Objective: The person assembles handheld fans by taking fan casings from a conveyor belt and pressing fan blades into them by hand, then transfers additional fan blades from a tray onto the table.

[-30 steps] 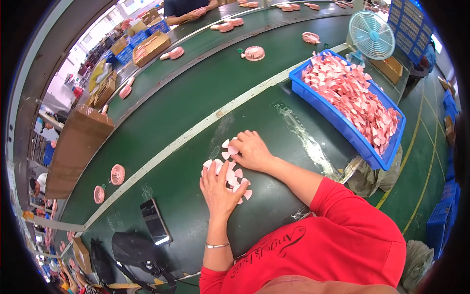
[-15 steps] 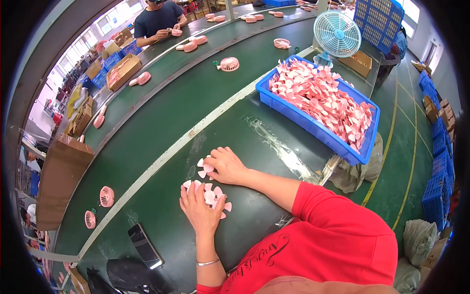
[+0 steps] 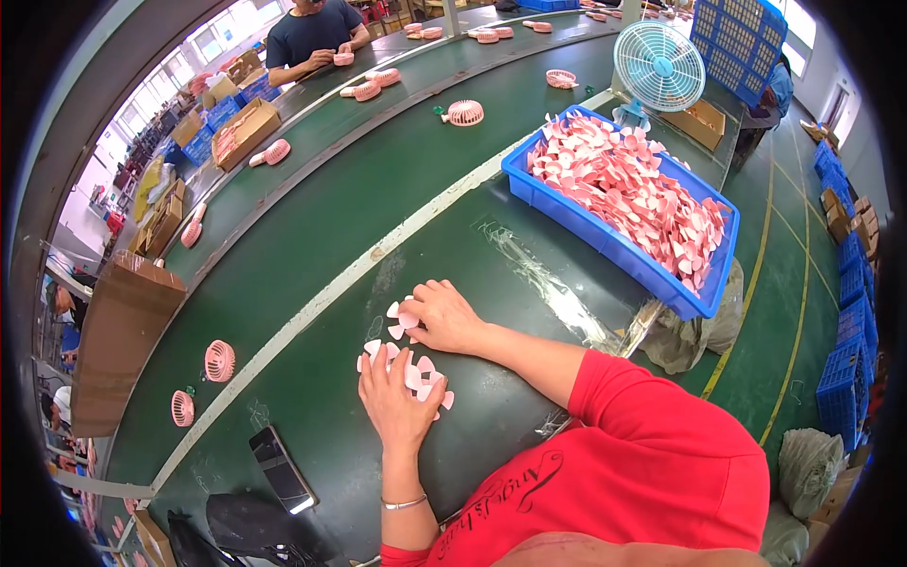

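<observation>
Pink propeller-shaped fan blades lie in a small cluster on the green work surface in front of me. My left hand rests over this cluster with its fingers stretched out and a little apart, covering part of it. Just beyond and to the right, my right hand bends its fingers down onto another pink fan blade. Its fingertips are at that piece, and part of it is hidden under the hand. At the right stands a blue crate heaped with the same kind of blades.
A phone lies left of my hands. Past a pale divider strip, a green belt carries round pink fan housings. A blue desk fan stands behind the crate. Across the belt, a person handles a pink part.
The round pink housings on the belt have moved away from me and to the right. My hands have barely shifted on the blades. The whole view has drifted slightly.
</observation>
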A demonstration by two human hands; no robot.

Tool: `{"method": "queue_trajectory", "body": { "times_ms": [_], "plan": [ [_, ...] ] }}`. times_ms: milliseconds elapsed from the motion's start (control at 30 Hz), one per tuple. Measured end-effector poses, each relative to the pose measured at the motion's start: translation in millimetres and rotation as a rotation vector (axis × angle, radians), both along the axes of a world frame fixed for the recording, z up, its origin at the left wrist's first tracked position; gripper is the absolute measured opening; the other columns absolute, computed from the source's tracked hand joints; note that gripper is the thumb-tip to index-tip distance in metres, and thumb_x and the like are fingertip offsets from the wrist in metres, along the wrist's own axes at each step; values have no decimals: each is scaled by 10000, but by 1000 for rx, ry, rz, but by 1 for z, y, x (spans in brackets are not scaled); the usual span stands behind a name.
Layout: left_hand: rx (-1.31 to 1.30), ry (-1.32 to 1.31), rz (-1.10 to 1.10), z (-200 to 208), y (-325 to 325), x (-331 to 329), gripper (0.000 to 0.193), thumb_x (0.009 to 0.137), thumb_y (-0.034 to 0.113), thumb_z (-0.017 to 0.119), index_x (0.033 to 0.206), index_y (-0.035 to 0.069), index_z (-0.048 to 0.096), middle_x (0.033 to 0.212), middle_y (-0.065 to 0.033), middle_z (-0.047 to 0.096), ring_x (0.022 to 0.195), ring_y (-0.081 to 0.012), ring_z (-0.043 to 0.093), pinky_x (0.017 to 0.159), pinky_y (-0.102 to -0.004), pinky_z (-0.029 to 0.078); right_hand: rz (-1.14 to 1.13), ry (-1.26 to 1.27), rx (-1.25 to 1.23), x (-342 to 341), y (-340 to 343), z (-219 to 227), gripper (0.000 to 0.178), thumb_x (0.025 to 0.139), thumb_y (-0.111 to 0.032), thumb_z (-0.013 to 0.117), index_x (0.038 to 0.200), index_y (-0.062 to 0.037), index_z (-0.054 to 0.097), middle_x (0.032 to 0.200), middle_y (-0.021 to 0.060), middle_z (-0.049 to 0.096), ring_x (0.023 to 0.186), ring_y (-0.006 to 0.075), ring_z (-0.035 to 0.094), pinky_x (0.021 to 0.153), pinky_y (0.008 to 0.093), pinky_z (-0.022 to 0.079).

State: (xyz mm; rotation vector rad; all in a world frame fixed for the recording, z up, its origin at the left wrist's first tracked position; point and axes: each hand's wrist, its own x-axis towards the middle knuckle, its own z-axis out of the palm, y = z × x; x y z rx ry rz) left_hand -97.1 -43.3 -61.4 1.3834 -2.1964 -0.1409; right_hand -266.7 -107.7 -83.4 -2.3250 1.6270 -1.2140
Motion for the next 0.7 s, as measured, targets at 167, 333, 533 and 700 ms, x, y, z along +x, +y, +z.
{"method": "queue_trajectory", "body": {
  "times_ms": [167,333,533,700],
  "plan": [
    [-18,29,-18,-3,-1,2,562,649,290,776,1142,90,597,1289,-134,502,1279,-380,393,1029,-475,333,3,8,-10,0,0,0,239,667,-163,725,884,-93,652,819,69,536,823,255,522,729,380,387],
    [-33,29,-14,-4,-2,2,532,665,289,767,1126,81,601,1269,-131,509,1262,-380,408,1023,-471,338,2,19,-14,0,1,0,268,666,-162,741,908,-99,647,813,58,531,819,248,518,729,372,384],
    [25,52,-60,3,0,1,697,639,406,795,1217,95,560,1303,-132,475,1281,-382,370,1039,-504,306,5,2,0,1,1,1,237,655,-155,714,872,-86,647,831,78,544,829,262,524,737,391,393],
    [48,-64,-92,14,3,-4,823,578,477,821,1245,86,536,1344,-147,444,1304,-376,343,1052,-515,287,-8,4,-2,-2,-1,0,238,653,-158,717,869,-83,653,828,78,548,831,261,527,733,392,393]
  ]
}}
